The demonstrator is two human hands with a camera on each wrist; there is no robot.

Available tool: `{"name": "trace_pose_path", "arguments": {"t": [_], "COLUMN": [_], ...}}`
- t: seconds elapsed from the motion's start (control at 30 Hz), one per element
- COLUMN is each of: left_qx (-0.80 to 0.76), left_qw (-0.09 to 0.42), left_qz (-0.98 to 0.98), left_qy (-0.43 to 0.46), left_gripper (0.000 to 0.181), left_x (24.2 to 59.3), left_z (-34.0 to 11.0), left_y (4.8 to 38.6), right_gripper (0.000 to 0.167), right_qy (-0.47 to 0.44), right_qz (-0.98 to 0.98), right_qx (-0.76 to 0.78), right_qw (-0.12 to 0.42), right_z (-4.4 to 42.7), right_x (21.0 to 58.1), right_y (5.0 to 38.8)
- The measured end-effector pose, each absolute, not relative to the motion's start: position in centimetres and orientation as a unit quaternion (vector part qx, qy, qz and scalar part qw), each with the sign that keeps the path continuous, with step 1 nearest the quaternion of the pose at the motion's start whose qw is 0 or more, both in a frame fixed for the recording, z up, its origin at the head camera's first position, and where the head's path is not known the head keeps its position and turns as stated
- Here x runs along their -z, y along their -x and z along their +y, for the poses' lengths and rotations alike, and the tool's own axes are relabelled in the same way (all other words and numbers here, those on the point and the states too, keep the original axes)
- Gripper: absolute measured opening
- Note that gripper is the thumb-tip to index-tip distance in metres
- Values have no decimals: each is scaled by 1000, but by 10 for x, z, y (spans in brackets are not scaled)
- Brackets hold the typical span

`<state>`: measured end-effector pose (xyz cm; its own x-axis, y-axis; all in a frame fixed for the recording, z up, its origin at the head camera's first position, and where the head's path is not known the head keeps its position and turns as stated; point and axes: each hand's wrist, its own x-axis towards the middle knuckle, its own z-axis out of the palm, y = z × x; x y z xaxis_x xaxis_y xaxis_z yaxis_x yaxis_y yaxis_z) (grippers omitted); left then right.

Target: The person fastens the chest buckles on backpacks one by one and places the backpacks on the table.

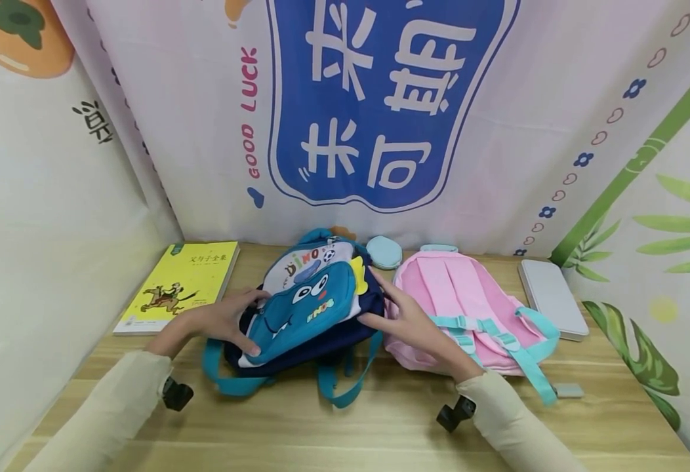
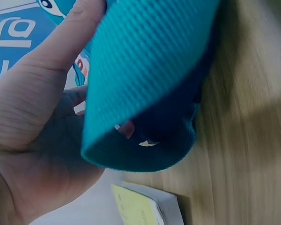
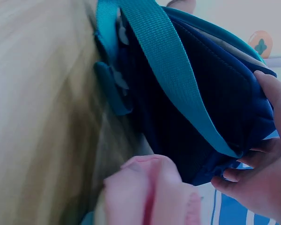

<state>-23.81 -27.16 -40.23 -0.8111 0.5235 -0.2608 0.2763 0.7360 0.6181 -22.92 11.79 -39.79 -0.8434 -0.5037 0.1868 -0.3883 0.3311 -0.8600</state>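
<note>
A blue children's backpack (image 1: pixel 304 314) with a teal dinosaur front lies tilted on the table in the head view, its teal straps (image 1: pixel 345 393) hanging out toward the front. The left hand (image 1: pixel 223 321) grips its left side, thumb on the front. At its right side the right hand (image 1: pixel 406 321) holds the edge between thumb and fingers. In the left wrist view a teal strap (image 2: pixel 145 70) loops beside the left hand (image 2: pixel 42 112). The right wrist view shows the right hand (image 3: pixel 267 168) on the navy side (image 3: pixel 206 89) of the backpack.
A pink backpack (image 1: pixel 439 282) with turquoise straps lies close to the right. The yellow book (image 1: pixel 185 282) is at the left. Behind stands a round light-blue item (image 1: pixel 384 252). A white box (image 1: pixel 553 298) and a small grey item (image 1: pixel 568 391) are at the right. Cloth walls enclose the table.
</note>
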Motion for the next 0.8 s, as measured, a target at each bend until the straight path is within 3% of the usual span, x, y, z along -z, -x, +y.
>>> {"name": "trace_pose_path", "arguments": {"t": [0.43,0.8], "left_qx": [-316,-358], "left_qw": [227,231], "left_qz": [892,871], "left_qy": [-231,-245], "left_gripper": [115,113], "left_x": [408,414], "left_z": [-255,-246], "left_y": [241,245], "right_gripper": [88,116], "right_qy": [276,326], "right_qz": [821,824], "right_qx": [493,456], "right_qw": [78,83], "right_z": [131,138], "right_x": [368,349], "right_y": [237,240]}}
